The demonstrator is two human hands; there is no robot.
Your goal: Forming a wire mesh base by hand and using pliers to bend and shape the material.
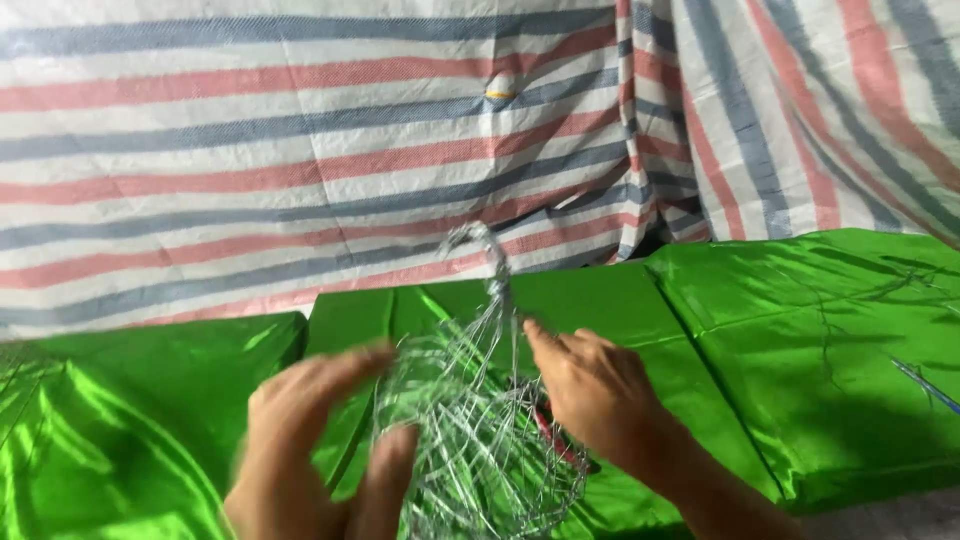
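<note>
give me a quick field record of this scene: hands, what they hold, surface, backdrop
left hand: open, fingers spread, thumb against the wire bundle's left side, blurred
right hand: on the bundle's right side, grip hidden
wire bundle: silvery wires, loose and bulging below, twisted into a neck with a hook on top
red tool: partly seen under the right hand, kind unclear
surface: green cloth, shiny, creased
backdrop: striped tarp, red, blue-grey and white
</note>
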